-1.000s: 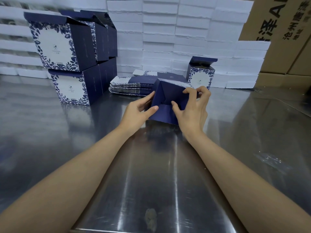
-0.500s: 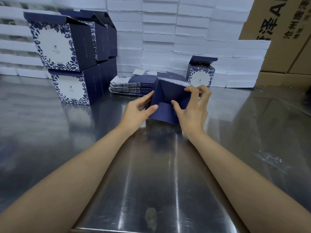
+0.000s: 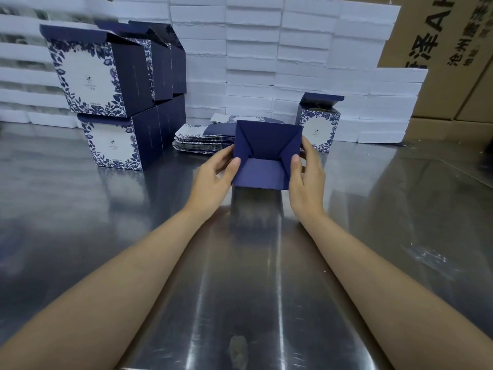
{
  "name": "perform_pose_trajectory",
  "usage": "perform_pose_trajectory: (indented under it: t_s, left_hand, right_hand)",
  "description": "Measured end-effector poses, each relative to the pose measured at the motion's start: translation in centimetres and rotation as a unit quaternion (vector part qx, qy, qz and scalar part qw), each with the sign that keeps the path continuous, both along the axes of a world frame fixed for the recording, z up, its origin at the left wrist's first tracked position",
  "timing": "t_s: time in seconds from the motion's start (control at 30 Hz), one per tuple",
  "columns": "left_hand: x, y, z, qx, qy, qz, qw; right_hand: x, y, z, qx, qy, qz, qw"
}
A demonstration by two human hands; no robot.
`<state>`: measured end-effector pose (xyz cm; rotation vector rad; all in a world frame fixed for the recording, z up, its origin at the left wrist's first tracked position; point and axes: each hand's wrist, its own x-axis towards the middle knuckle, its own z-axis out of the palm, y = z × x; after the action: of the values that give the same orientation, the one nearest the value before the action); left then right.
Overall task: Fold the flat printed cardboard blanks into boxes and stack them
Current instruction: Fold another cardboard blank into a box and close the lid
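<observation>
At the steel bench (image 3: 240, 289), my left hand (image 3: 213, 180) and right hand (image 3: 308, 180) hold a half-made navy box (image 3: 266, 140) with its interlocked bottom flaps turned toward me. Its lower edge is at the bench or just off it; I cannot tell which. My fingers (image 3: 234, 165) are clamped on it, a thumb on each lower corner of the flap face and the rest wrapped round the side walls. I judge the card light and thin, stiff along its creases but easy to dent. It is best gripped at the walls near the corners, not on the flap centres, which could spring open or push inward. Behind it lies the pile of flat blanks (image 3: 197, 138), with one finished box (image 3: 318, 126) just to the right, upright with its lid flap raised. To the left, the stack of folded boxes (image 3: 112, 108) stands two high, the top ones with lids open. From here, nothing shows what any box holds. White foam blocks (image 3: 253, 62) and brown cartons (image 3: 440, 62) line the back.
</observation>
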<state>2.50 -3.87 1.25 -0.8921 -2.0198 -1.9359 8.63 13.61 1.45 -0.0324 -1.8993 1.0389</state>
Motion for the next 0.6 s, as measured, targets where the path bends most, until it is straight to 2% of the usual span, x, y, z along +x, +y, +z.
perform_pose_trajectory:
  t_s: [0.13,0.27,0.4,0.5,0.6]
  left_hand:
    - [0.1,-0.18,-0.12,-0.034,0.076,0.089,0.992]
    - [0.28,-0.46,-0.02,-0.03,0.109,0.147,0.983]
    - [0.59,-0.74,0.12,0.022,0.141,0.125,0.982]
    - [0.49,-0.64,0.28,0.062,0.097,0.126,0.985]
    - [-0.22,-0.43,0.12,0.061,0.038,0.104,0.992]
  right_hand:
    - [0.33,-0.07,0.14,0.053,0.066,-0.007,0.996]
    - [0.25,-0.24,0.06,0.097,0.11,0.005,0.989]
    - [-0.16,-0.31,0.27,0.132,0.173,0.013,0.976]
    - [-0.41,-0.59,0.29,0.1,0.149,0.038,0.983]
    - [-0.67,-0.2,-0.26,0.012,0.084,0.072,0.994]
